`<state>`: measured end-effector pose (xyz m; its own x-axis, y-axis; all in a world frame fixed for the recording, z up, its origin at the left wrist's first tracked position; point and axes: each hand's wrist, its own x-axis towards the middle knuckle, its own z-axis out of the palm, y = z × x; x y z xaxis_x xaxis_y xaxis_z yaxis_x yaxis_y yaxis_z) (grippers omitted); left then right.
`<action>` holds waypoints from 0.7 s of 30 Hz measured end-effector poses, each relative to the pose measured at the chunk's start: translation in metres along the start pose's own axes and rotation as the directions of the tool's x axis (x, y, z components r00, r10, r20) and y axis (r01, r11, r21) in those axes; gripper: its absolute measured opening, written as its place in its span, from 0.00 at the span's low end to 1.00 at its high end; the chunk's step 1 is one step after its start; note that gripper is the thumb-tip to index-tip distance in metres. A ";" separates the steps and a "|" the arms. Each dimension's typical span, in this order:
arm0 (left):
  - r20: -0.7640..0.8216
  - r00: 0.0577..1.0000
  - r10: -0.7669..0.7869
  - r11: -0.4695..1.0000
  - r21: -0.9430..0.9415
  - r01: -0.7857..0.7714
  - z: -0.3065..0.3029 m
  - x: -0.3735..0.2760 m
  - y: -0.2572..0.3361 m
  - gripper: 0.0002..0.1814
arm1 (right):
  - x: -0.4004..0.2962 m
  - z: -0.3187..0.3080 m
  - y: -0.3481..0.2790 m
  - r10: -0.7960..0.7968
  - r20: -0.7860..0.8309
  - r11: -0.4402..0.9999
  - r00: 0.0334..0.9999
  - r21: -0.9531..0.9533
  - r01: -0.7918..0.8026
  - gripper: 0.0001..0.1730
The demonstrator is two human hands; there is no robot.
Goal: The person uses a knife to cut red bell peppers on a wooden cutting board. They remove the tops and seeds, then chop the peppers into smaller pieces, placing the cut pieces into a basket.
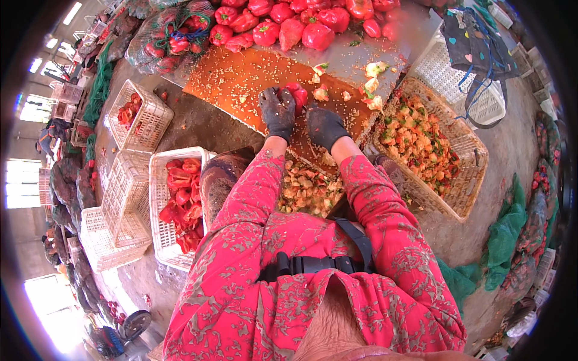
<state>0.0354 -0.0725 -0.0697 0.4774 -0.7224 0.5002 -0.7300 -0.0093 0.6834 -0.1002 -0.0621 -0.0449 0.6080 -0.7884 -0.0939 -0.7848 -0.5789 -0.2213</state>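
Note:
My left hand [277, 113], in a dark, seed-specked glove, grips a red bell pepper [297, 96] on an orange-brown board [235, 85]. Close to the pepper's near right side is my right hand [326, 126], also gloved and curled into a fist; whether a tool is inside it cannot be made out. Pale seeds are scattered over the board. Cut pepper cores [373, 84] with green stems lie to the right of the hands. At the far side of the metal tabletop [347, 56] whole red peppers [289, 31] are heaped.
A crate of cores [469, 198] stands right; a crate of opened red peppers [158, 216] stands left, beside stacked white crates [119, 234]. More cores [311, 189] lie below the board. A net bag of peppers [156, 49] is at the far left, a dark bag [478, 40] far right.

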 end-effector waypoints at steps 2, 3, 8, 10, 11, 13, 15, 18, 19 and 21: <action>0.079 0.993 0.088 0.996 -0.014 -0.087 -0.003 0.005 -0.001 0.14 | 0.001 0.023 0.023 0.004 -0.051 0.992 0.999 0.124 0.003 0.09; 0.124 0.983 0.133 0.991 -0.026 -0.130 -0.006 0.006 -0.001 0.14 | 0.001 0.040 0.040 -0.122 -0.090 0.989 0.988 0.067 0.128 0.10; 0.247 0.939 0.239 0.970 -0.026 -0.240 -0.020 -0.001 -0.010 0.15 | -0.008 0.029 0.045 -0.256 0.074 0.964 0.964 0.088 0.249 0.12; 0.327 0.942 0.076 0.994 -0.096 -0.046 -0.020 -0.002 -0.007 0.16 | -0.012 0.030 0.041 -0.034 0.104 0.978 0.994 0.210 0.011 0.17; 0.369 0.929 -0.004 0.991 -0.124 0.054 -0.019 -0.001 -0.006 0.17 | -0.020 0.030 0.044 0.001 0.038 0.966 0.999 0.257 -0.010 0.17; 0.414 0.898 -0.149 0.942 -0.217 0.256 -0.021 0.005 -0.010 0.18 | -0.046 -0.004 0.036 0.057 -0.080 0.937 0.995 0.348 -0.026 0.19; 0.493 0.837 -0.238 0.839 -0.330 0.432 -0.018 0.009 -0.009 0.20 | -0.052 0.000 0.049 0.083 -0.179 0.935 0.980 0.355 -0.014 0.18; 0.358 0.920 -0.162 0.980 -0.054 0.193 -0.015 -0.002 -0.007 0.21 | -0.058 -0.042 0.040 0.157 -0.186 0.824 0.970 0.565 -0.025 0.18; 0.323 0.938 -0.124 0.992 0.054 0.113 -0.015 -0.007 -0.004 0.21 | -0.053 -0.038 0.038 0.160 -0.339 0.808 0.927 0.585 0.074 0.18; 0.381 0.918 -0.114 0.990 -0.030 0.135 -0.015 -0.013 0.008 0.22 | -0.039 -0.015 0.046 0.200 -0.612 0.779 0.765 0.573 0.255 0.18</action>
<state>0.0307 -0.0531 -0.0632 0.3347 -0.9252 0.1788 -0.6442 -0.0862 0.7600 -0.1618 -0.0612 -0.0365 0.2348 -0.8464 0.4780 -0.3877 -0.5325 -0.7524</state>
